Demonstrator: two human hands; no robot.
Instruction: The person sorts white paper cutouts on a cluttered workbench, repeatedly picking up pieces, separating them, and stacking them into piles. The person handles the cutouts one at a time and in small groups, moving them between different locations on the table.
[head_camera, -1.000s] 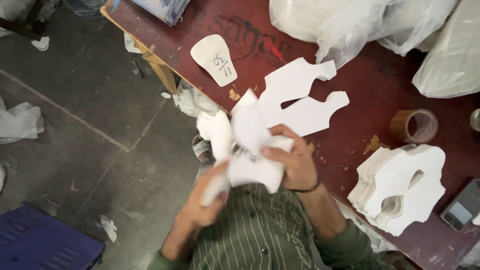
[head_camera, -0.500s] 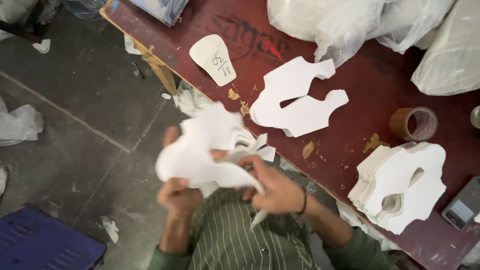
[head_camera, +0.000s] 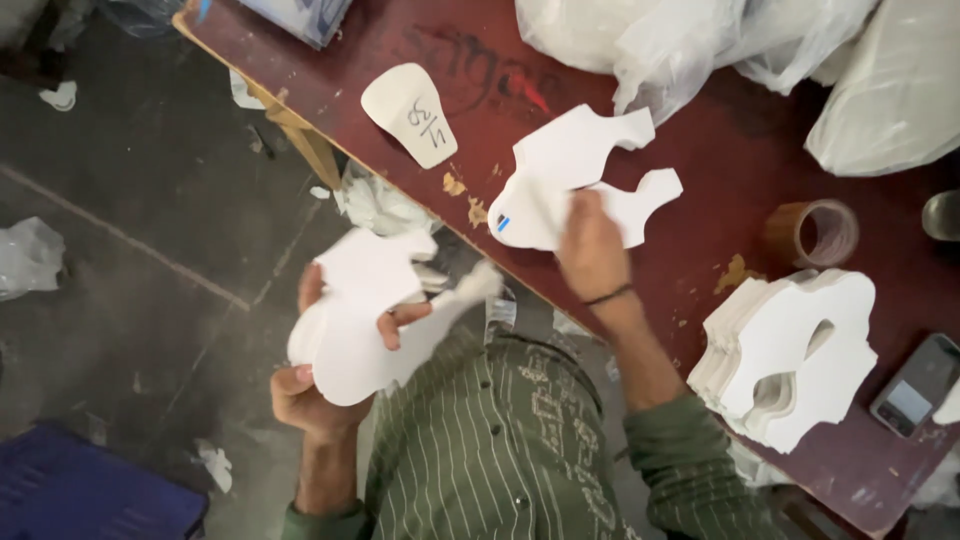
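Nearest the camera, off the counter edge above the grey floor, the left hand (head_camera: 320, 375) is clamped on a bundle of white, curvy-edged flat cut-out sheets (head_camera: 365, 315), thumb over the front and fingers curled behind. At about one o'clock from it, the right hand (head_camera: 592, 250), a dark band at its wrist, reaches onto the dark red wooden counter (head_camera: 740, 150) and rests on a white cut-out sheet of the same shape (head_camera: 570, 175) lying flat there; whether its fingers have closed on that sheet cannot be told.

At three o'clock from the right hand stands a neat stack of white cut-out sheets (head_camera: 800, 350), with a dark phone (head_camera: 915, 385) just beside it and a brown tape roll (head_camera: 815, 232) near. At eleven o'clock lies a small cream rounded template (head_camera: 412, 115). Farthest, crumpled clear plastic bags (head_camera: 700, 40) cover the counter's back.
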